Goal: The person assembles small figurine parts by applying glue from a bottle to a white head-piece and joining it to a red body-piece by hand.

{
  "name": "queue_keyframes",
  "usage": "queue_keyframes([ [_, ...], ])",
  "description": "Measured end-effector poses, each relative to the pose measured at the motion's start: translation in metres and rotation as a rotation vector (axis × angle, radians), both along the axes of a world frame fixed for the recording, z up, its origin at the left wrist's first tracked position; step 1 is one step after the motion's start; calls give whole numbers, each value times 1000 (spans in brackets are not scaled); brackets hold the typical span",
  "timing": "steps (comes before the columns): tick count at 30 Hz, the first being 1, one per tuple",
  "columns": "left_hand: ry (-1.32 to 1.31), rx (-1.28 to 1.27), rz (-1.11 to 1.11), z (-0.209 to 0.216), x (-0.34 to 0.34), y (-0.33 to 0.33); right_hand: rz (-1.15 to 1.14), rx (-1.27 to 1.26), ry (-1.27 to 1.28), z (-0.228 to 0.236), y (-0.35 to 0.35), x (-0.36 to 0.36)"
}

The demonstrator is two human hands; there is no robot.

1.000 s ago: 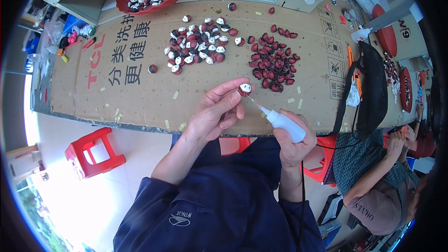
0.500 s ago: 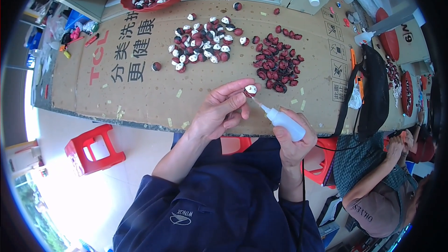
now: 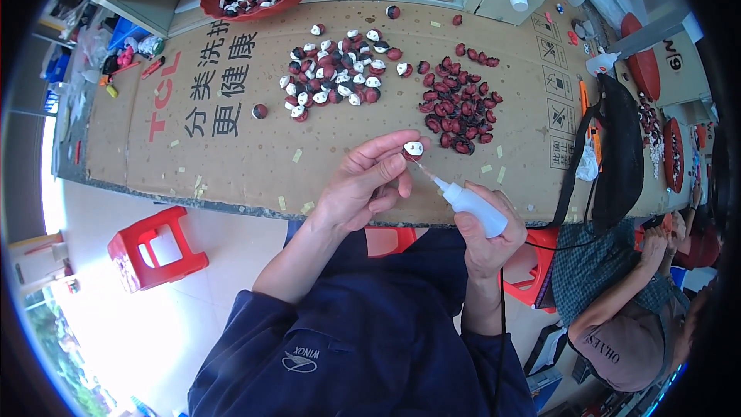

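Between the thumb and fingers of my left hand (image 3: 369, 177) is a small doll head (image 3: 414, 148) with a white face and a dark red shell. My right hand (image 3: 494, 235) grips a white squeeze bottle (image 3: 476, 208), tilted so its thin nozzle points up and left to the doll head. The nozzle tip is at or very near the head's lower edge; I cannot tell if it touches. Beyond my left hand lies a pile of white, black and dark red doll heads (image 3: 332, 69). Past the bottle, a second pile holds dark red shell pieces (image 3: 461, 100).
Cardboard (image 3: 255, 162) covers the table. A red bowl (image 3: 270, 6) of small heads stands at the back. To the right lie a black bag (image 3: 620, 147) and an orange cutter (image 3: 584, 96). A red stool (image 3: 158, 247) stands left; a co-worker (image 3: 629, 340) sits right.
My right hand and the bottle have shifted very slightly to the right. My left hand holds the doll head in almost the same place.
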State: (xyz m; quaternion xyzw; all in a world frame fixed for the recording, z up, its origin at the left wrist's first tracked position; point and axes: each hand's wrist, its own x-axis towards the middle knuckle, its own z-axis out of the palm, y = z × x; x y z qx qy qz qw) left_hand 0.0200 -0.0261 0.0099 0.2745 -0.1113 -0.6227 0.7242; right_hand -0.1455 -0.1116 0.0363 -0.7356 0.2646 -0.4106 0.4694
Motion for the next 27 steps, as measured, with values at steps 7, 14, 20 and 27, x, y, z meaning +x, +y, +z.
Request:
queue_keyframes([
  [7, 1, 20, 13, 2, 1, 0, 5, -11, 17, -1, 0, 3],
  [14, 4, 18, -4, 0, 1, -1, -2, 19, -7, -2, 0, 5],
  [20, 6, 13, 7, 1, 1, -1, -23, 3, -6, -1, -1, 2],
  [27, 9, -1, 25, -1, 0, 0, -35, 11, 0, 2, -1, -1],
])
